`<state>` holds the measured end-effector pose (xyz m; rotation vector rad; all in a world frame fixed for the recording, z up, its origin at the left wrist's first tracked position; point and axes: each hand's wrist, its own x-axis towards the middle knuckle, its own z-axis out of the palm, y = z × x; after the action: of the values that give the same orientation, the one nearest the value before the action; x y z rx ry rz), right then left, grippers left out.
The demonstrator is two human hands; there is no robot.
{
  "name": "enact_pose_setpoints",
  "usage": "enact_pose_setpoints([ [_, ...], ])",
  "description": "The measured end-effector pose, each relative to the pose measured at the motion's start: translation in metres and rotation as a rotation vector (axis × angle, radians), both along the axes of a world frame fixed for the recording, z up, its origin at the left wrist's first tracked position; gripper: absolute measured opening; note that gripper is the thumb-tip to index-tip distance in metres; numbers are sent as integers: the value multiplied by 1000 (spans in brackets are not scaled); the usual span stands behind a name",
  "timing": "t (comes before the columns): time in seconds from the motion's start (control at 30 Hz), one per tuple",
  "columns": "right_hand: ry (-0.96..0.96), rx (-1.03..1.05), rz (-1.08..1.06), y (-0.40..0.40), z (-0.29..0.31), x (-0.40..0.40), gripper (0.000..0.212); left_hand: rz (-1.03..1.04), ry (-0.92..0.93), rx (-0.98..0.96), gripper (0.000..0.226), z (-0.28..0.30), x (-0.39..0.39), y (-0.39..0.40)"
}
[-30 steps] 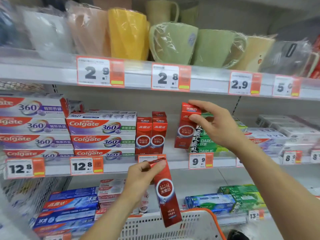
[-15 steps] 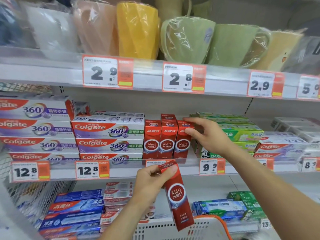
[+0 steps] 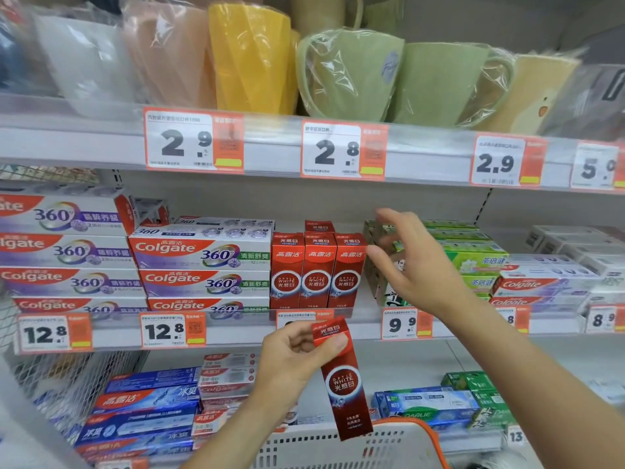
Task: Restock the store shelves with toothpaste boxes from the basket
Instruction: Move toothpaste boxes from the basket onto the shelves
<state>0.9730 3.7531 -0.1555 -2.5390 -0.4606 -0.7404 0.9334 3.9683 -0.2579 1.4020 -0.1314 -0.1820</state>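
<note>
Left hand (image 3: 294, 358) pinches the light, stiff, crushable red cardboard toothpaste box (image 3: 343, 380) at its top end; grasp mid-length by its faces. Right hand (image 3: 411, 265) open, empty.

Your right hand (image 3: 411, 265) no longer pinches the third red box (image 3: 348, 270); it now stands upright on the middle shelf (image 3: 236, 328), touching 2 matching boxes, your fingers spread just beside it.

"Colgate 360°" on white-and-red cardboard toothpaste boxes (image 3: 203, 252); "OPTIC WHITE" on red upright boxes (image 3: 318, 270); "12.8" on orange-edged shelf price tag (image 3: 172, 330).
</note>
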Motion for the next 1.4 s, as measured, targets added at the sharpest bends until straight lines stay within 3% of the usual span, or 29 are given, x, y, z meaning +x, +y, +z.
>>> enact_pose_setpoints([
  [0.07,-25,15,87,-3,5,-22,35,26,-45,-36,52,7,-3,-3],
  [0.1,95,48,152,-4,7,-33,34,28,-73,-48,52,12,-3,-6],
  [0.17,442,117,277,-3,11,-52,54,20,-127,-86,47,31,-4,-15],
  [0.2,511,101,304,-3,12,-57,66,15,-154,-107,45,43,-6,-21],
  [0.33,416,190,311,-10,26,-61,72,15,-359,-31,34,86,-4,-44],
  [0.47,338,252,272,-27,44,-61,61,72,-606,402,68,103,13,-48],
  [0.63,236,318,131,-43,54,-50,56,237,-1061,1053,67,97,47,-29],
  [0.73,219,165,42,-42,52,-39,54,162,-993,1303,73,88,63,-27],
  [0.9,249,1,-20,-32,50,-27,56,167,-977,1459,73,77,76,-26],
  [1.4,203,-169,-80,-19,51,1,64,232,-932,1297,62,77,77,-28],
])
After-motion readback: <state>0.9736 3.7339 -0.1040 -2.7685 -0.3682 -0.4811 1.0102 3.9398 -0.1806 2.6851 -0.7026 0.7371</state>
